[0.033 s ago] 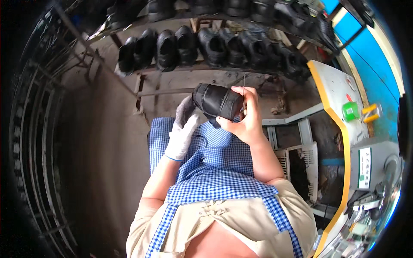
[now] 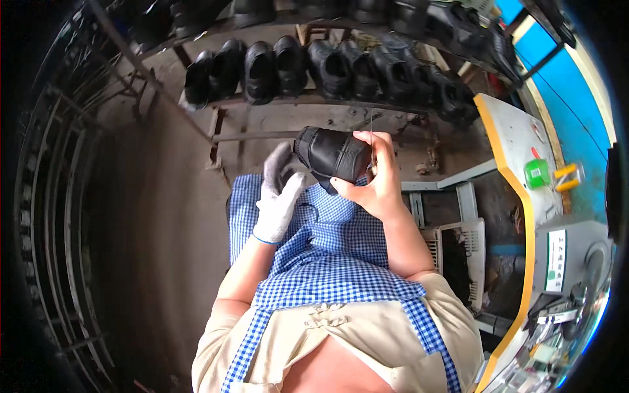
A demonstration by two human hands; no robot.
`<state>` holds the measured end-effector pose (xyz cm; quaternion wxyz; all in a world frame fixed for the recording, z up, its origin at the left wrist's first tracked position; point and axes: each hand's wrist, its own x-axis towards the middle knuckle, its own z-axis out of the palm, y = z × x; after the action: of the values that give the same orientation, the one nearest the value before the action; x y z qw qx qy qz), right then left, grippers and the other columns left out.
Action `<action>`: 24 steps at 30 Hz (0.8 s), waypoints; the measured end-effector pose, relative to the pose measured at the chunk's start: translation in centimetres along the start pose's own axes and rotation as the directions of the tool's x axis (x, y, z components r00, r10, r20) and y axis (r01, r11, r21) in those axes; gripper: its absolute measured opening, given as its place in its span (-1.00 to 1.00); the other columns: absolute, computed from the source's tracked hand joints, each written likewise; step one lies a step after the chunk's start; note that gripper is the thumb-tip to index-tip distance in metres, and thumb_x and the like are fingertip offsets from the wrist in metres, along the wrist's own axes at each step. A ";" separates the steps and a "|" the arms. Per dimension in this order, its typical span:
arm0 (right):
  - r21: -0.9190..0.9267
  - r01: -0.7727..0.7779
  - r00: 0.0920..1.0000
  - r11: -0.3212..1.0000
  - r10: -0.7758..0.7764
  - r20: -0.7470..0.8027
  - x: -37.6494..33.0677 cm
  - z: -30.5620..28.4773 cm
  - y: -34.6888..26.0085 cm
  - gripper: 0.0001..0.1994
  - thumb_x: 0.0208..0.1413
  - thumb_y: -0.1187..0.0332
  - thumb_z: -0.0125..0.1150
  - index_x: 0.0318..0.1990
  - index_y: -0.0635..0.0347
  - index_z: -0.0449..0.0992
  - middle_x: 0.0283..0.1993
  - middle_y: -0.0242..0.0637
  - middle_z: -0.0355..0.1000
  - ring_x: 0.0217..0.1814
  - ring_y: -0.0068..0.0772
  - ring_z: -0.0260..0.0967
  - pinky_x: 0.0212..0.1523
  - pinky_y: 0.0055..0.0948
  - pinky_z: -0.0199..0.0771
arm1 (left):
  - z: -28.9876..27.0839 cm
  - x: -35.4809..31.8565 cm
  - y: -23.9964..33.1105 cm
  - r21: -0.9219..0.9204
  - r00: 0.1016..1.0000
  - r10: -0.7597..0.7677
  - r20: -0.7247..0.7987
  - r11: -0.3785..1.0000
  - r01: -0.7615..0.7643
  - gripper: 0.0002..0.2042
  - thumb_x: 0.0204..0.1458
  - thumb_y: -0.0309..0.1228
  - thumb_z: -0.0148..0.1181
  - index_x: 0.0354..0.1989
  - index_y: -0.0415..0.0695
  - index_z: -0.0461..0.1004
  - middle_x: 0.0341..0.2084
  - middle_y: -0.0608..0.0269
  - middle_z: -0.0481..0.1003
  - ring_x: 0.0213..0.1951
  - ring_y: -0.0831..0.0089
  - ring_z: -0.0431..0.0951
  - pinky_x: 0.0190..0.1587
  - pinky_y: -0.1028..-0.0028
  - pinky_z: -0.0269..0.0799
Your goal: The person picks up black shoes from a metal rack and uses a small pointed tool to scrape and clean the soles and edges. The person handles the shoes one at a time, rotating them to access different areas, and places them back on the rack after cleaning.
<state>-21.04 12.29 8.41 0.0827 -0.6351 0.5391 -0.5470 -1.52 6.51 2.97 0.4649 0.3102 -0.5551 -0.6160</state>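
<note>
Above my lap, my right hand [image 2: 377, 175], bare, grips a black shoe [image 2: 332, 154] at its right end, the thumb below and the fingers curled over the far side. A thin, upright line, perhaps a thread or a fine wire, runs beside those fingers; I cannot tell what it joins. My left hand [image 2: 280, 193] wears a white and grey glove. Its fingers and thumb are spread beside the shoe's left end, with a small gap between them and the shoe.
Ahead, a rack [image 2: 288, 98] carries rows of black shoes [image 2: 261, 71]. At right stands a yellow-edged table [image 2: 524, 196] with a green item [image 2: 536, 173], a yellow tool [image 2: 566, 177] and a grey machine [image 2: 570, 252]. Below it is a pale crate [image 2: 477, 262]. Metal racking [image 2: 59, 229] stands left.
My left hand's fingers have come slightly away from the shoe's left end. My right hand keeps its hold. The whole view has shifted a little.
</note>
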 end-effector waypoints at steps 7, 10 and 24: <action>0.175 -0.005 0.931 0.985 -0.059 0.361 0.3 2.2 -1.4 -0.22 -0.31 0.30 0.58 0.17 0.15 0.33 0.08 -0.19 0.27 0.17 -0.20 0.37 0.09 -0.34 0.52 | -3.0 0.1 3.2 -0.427 0.902 -0.362 0.234 0.795 0.430 -0.62 0.22 -0.20 0.14 0.07 -0.23 0.45 -0.17 0.25 0.55 -0.16 0.52 0.53 -0.08 0.48 0.46; 0.327 -0.158 0.897 0.932 -0.003 0.441 0.3 2.6 0.1 -0.24 -0.27 0.27 0.56 0.17 0.13 0.34 0.09 -0.22 0.26 0.19 -0.22 0.36 0.15 -0.34 0.50 | -3.1 -0.3 4.7 -0.417 0.862 -0.420 0.282 0.756 0.505 -0.59 0.19 -0.20 0.19 0.10 -0.24 0.44 -0.15 0.21 0.56 -0.17 0.50 0.56 -0.09 0.49 0.50; 0.029 0.000 0.965 1.000 -0.007 0.262 0.2 0.6 -2.7 -0.57 0.12 0.40 0.34 0.17 0.03 0.51 -0.14 -0.30 0.36 -0.33 -0.50 0.42 -0.46 -0.49 0.45 | -0.5 -2.1 5.5 0.041 0.999 -0.004 0.054 0.999 0.002 -0.67 0.24 -0.46 0.13 0.16 -0.25 0.39 -0.03 0.19 0.52 -0.05 0.49 0.52 0.02 0.49 0.46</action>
<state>-19.00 12.94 10.22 0.1616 -0.7015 0.5143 -0.4661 0.95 8.47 7.92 0.4421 0.3036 -0.5797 -0.6134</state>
